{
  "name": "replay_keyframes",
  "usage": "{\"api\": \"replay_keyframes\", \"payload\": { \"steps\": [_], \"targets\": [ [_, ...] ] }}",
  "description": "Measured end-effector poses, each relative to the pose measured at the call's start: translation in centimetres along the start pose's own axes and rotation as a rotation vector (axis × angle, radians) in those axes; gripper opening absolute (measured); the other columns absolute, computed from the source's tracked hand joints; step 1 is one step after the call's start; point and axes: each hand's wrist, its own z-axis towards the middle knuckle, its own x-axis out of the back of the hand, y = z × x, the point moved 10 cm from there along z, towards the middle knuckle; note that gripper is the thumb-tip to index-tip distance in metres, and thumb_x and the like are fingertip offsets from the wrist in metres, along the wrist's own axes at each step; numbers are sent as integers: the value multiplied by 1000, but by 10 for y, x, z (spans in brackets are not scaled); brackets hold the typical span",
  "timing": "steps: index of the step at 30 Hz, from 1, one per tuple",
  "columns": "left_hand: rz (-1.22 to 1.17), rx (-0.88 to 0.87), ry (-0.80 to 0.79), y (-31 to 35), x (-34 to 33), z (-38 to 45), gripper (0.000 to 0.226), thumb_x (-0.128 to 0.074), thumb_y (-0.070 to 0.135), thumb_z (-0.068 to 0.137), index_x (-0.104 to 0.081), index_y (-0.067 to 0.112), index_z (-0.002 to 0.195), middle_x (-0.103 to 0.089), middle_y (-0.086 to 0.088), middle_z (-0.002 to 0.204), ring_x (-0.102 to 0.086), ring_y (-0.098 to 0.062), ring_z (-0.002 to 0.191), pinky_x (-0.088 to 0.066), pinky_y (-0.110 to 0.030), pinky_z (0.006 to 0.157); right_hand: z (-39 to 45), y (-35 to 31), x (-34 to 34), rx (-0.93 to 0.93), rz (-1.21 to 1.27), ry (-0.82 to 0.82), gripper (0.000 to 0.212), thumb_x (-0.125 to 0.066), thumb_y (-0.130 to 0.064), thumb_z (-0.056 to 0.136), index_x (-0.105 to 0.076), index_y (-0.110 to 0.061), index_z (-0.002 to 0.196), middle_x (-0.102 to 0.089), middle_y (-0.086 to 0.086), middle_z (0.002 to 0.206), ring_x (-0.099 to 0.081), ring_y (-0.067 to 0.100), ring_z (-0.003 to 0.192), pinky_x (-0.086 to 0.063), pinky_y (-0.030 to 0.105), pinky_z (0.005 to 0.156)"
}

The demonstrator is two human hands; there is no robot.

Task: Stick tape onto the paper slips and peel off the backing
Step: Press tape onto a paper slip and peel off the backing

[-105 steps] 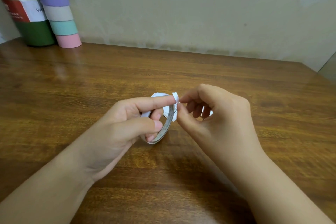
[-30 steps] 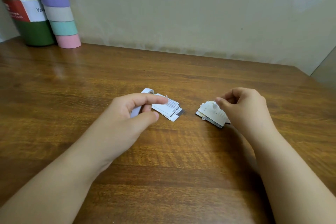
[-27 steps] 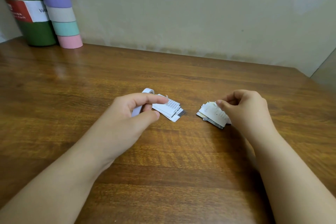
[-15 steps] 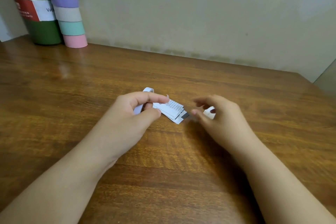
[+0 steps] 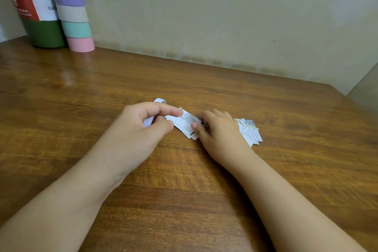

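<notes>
There is just the one view, from a camera worn on the person's head, looking forward and down across the wooden table (image 5: 266,180) toward its far edge, where the table meets the wall (image 5: 204,16). It sits close: both forearms enter from the bottom edge and the left hand (image 5: 141,129) and right hand (image 5: 218,133) land mid-frame. The wide lens takes in the table's far left corner and its far right corner.

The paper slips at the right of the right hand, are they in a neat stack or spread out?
Spread out. The right pile of slips lies fanned on the table, with corners pointing different ways and printed faces overlapping, beside the right hand.
</notes>
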Motion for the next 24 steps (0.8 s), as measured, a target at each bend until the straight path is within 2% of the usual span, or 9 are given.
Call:
{"api": "replay_keyframes", "payload": {
  "steps": [2, 3, 6, 8, 11, 12, 17, 21, 24],
  "targets": [
    [7, 6, 6, -1, 0, 1, 20, -62, 25, 78, -73, 40, 87, -42, 14, 58, -35, -20, 59, -33, -33, 62, 1, 2, 2, -9, 19, 29, 27, -55, -36, 91, -61, -25, 114, -57, -8, 105, -46, 17, 101, -37, 35, 92],
    [17, 9, 13, -2, 1, 1, 22, -63, 20, 83, -73, 39, 87, -44, 17, 57, -39, -12, 57, -33, -31, 64, 1, 2, 2, -12, 37, 35, 26, -59, -34, 89, -62, -24, 112, -57, -7, 104, -47, 17, 101, -38, 35, 91],
    [31, 14, 37, -3, 3, 2, 31, -58, 10, 87, -74, 36, 86, -46, 18, 56, -44, 1, 55, -33, -30, 66, 1, 3, 5, -5, 107, 64, 31, -63, -24, 86, -61, -23, 116, -57, -7, 106, -49, 16, 104, -39, 33, 93],
    [28, 16, 46, -4, 4, 2, 30, -58, 11, 87, -74, 37, 86, -43, 12, 59, -40, -9, 54, -34, -30, 65, 1, 2, 9, 8, 165, 96, 35, -65, -18, 83, -60, -23, 118, -53, -11, 102, -49, 13, 102, -40, 28, 92],
    [29, 20, 48, -6, 5, 4, 28, -59, 13, 87, -73, 37, 88, -42, 13, 60, -33, -21, 60, -34, -35, 62, 1, 2, 11, 15, 231, 105, 34, -67, -13, 81, -62, -24, 112, -50, -13, 94, -48, 5, 90, -35, 8, 75],
    [26, 19, 48, -6, 5, 4, 27, -60, 14, 87, -73, 37, 88, -42, 14, 59, -33, -21, 60, -33, -35, 62, 1, 2, 11, 12, 250, 106, 32, -67, -12, 80, -62, -25, 109, -52, -12, 93, -48, 4, 87, -35, 6, 71],
    [25, 5, 39, -5, 4, 4, 21, -64, 20, 83, -73, 38, 88, -42, 14, 60, -34, -20, 59, -35, -33, 61, -1, 4, 12, -20, 303, 106, 24, -66, -13, 81, -62, -25, 102, -57, -16, 85, -53, 4, 79, -43, 18, 70],
    [41, 11, 46, -7, 5, 4, 29, -59, 12, 87, -73, 37, 88, -42, 15, 58, -34, -20, 59, -34, -32, 61, -2, 6, 18, -36, 323, 143, 17, -66, -14, 82, -63, -24, 95, -54, -18, 74, -51, 0, 68, -41, 17, 62],
    [14, 9, 40, -7, 5, 4, 22, -64, 18, 83, -74, 37, 88, -44, 14, 62, -33, -20, 59, -33, -31, 61, -3, 13, 19, -84, 387, 152, 17, -65, -14, 83, -61, -25, 95, -56, -15, 72, -52, 1, 64, -40, 14, 58]
  ]
}}
